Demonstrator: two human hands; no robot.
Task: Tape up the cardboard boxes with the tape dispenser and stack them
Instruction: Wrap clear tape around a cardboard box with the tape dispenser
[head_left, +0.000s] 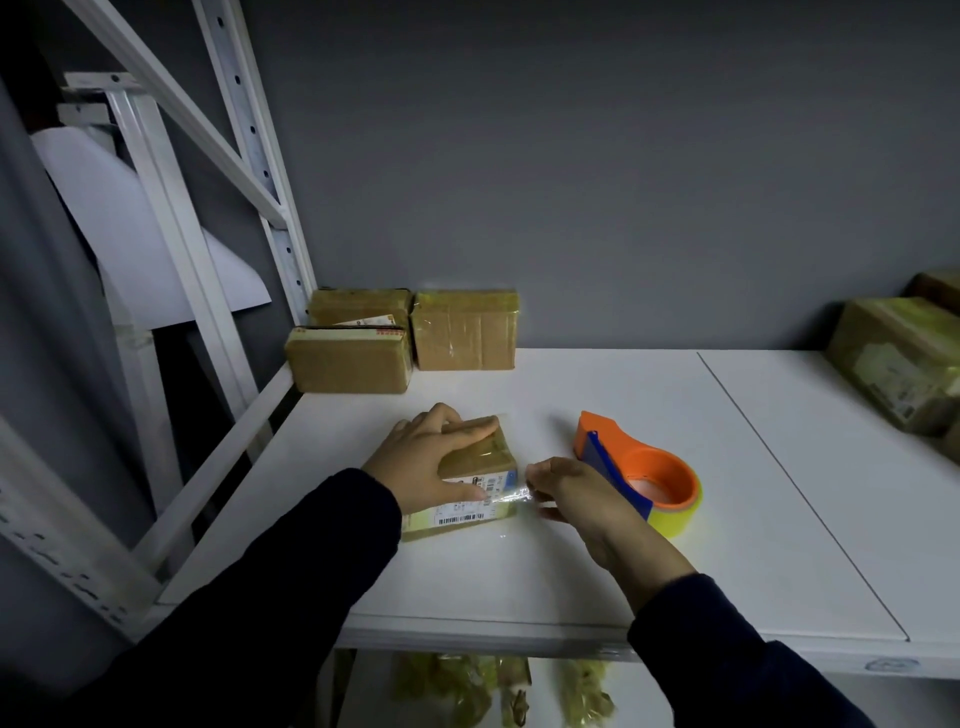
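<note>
A small cardboard box (480, 460) with a barcode label lies on the white shelf (571, 561). My left hand (431, 462) rests flat on its top, with fingers and thumb stretched over it. My right hand (566, 493) pinches a clear strip of tape (511, 496) at the box's right edge. The orange tape dispenser (636, 470) with a yellowish roll lies on the shelf just right of my right hand, and no hand touches it.
Three taped boxes stand at the back left: one flat in front (349, 364), one behind it (358, 306), one upright (465, 330). More wrapped boxes (898, 358) sit at the right edge. White rack posts (254, 156) rise at left. Wrapped packages (467, 686) lie below.
</note>
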